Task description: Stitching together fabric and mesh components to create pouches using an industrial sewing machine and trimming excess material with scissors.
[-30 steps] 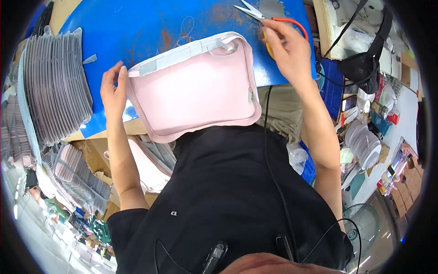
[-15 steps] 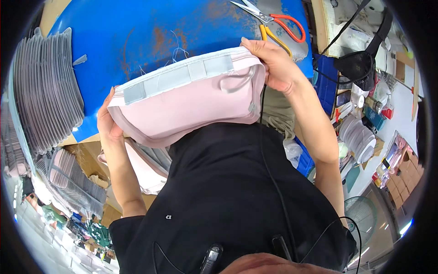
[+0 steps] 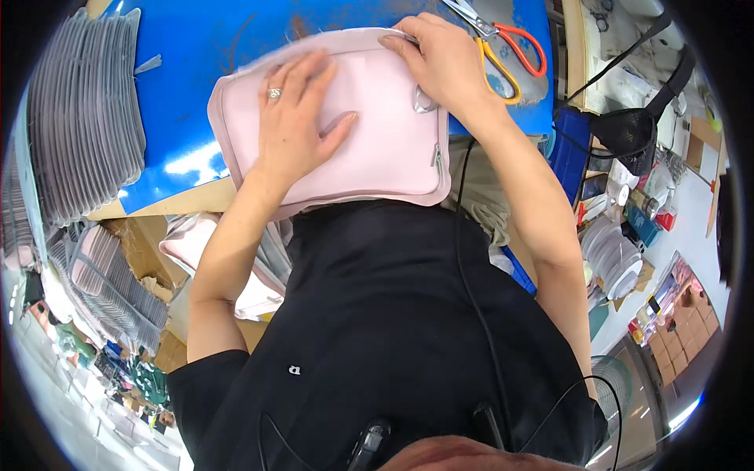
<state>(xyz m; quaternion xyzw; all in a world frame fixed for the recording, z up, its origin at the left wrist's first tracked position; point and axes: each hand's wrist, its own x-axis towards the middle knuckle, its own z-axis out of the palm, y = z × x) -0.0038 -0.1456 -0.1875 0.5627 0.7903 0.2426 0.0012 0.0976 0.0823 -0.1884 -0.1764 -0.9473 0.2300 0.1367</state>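
A pale pink zippered pouch (image 3: 377, 149) lies over the near edge of the blue work surface, its broad face up and its near side against my black shirt. My left hand (image 3: 294, 114) rests on its upper left part, fingers spread and slightly blurred, a ring on one finger. At the far right corner my right hand (image 3: 444, 63) pinches the pouch's edge between thumb and fingers. Below that hand hangs a clear looped tab (image 3: 424, 100), and a small zipper pull (image 3: 437, 157) shows near the right side.
Scissors with red and yellow handles (image 3: 514, 59) lie beyond my right hand on the blue work surface (image 3: 184, 102). Tall stacks of grey and pink panels (image 3: 86, 118) stand at left. Another pink pouch (image 3: 192, 235) sits below my left forearm. A black cable (image 3: 463, 259) runs down my front.
The pouch has turned from its long banded side to its broad pink face and lies flatter. My left hand has moved from its left end onto the face; my right hand still grips its right end.
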